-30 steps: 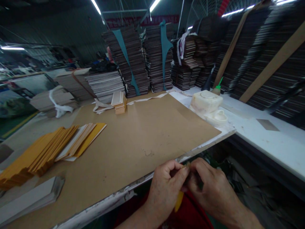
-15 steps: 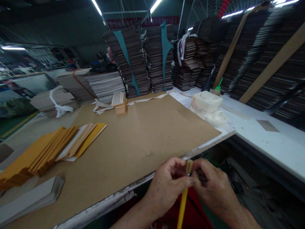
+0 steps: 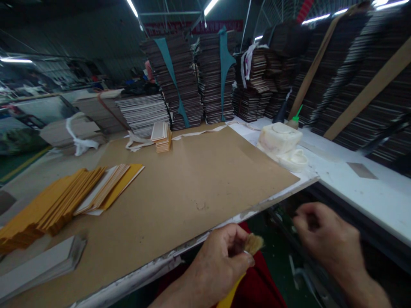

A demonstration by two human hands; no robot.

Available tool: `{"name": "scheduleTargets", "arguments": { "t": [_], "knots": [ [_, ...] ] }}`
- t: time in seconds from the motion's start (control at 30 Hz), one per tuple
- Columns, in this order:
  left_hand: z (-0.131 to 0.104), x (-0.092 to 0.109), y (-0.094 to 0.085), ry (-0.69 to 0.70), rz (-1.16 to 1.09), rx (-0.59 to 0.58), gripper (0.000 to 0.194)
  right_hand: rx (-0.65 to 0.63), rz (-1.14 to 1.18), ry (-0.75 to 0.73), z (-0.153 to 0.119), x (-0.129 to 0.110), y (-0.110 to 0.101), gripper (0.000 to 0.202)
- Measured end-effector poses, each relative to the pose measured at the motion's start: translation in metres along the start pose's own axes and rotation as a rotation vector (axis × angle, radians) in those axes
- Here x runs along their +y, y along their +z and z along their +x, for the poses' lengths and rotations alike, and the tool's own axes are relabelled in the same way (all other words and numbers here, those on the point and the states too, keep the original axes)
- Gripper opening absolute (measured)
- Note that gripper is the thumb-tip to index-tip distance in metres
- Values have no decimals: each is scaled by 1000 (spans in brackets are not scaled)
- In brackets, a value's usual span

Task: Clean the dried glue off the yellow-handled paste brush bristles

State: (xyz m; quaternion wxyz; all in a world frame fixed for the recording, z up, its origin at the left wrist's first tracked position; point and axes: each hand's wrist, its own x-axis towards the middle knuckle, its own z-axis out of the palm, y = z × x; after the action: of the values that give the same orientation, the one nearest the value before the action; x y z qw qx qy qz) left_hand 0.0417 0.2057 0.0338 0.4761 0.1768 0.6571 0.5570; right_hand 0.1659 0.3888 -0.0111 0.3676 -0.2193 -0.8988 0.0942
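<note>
My left hand (image 3: 221,261) is closed round the neck of a brush (image 3: 254,244), just off the front edge of the brown-covered table (image 3: 205,184). The brush's tan bristles point up and to the right, and its yellow handle runs down below the hand. To the right, past the table's edge, my right hand (image 3: 327,235) is raised with its fingers curled together. Whether it pinches anything small is hidden.
Orange folded pieces (image 3: 64,196) and grey strips (image 3: 41,269) lie at the left. A small stack (image 3: 162,137) sits farther back. A white container (image 3: 279,139) and green-tipped bottle (image 3: 293,122) stand right, before tall dark stacks (image 3: 221,81).
My right hand has come away from the brush and moved right. The brush, still in my left hand, has tilted, its bristles now leaning right and a little lower.
</note>
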Motion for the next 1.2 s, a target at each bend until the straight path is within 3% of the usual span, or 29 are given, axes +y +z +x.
{"name": "scheduleTargets", "arguments": {
  "t": [0.07,0.17,0.33,0.5,0.63,0.73,0.8,0.87,1.03,1.2],
  "knots": [
    [-4,0,-4,-35,-72,16,20,-24,-52,95,5,17,-8,10],
    [-3,-1,-7,-11,-231,14,26,-128,89,107,7,20,-15,12],
    [1,-6,-7,-16,-308,2,33,-292,288,130,3,2,-8,22],
    [-1,-9,-8,6,-332,86,40,-127,468,80,-2,-6,-5,14],
    [-1,-8,-3,27,-325,94,36,-291,653,137,-2,-23,-16,11],
    [-1,-7,2,28,-305,74,32,-353,768,26,1,-41,-19,27],
    [-2,-6,4,43,-307,56,29,-398,822,-21,3,-52,-15,20],
    [-2,-7,4,70,-303,57,23,-428,869,42,3,-58,-10,10],
    [-2,-8,2,80,-262,80,11,-477,1027,341,-3,-59,-4,22],
    [-1,-7,4,60,-307,87,11,-469,1170,442,-5,-57,-4,21]
  ]
}}
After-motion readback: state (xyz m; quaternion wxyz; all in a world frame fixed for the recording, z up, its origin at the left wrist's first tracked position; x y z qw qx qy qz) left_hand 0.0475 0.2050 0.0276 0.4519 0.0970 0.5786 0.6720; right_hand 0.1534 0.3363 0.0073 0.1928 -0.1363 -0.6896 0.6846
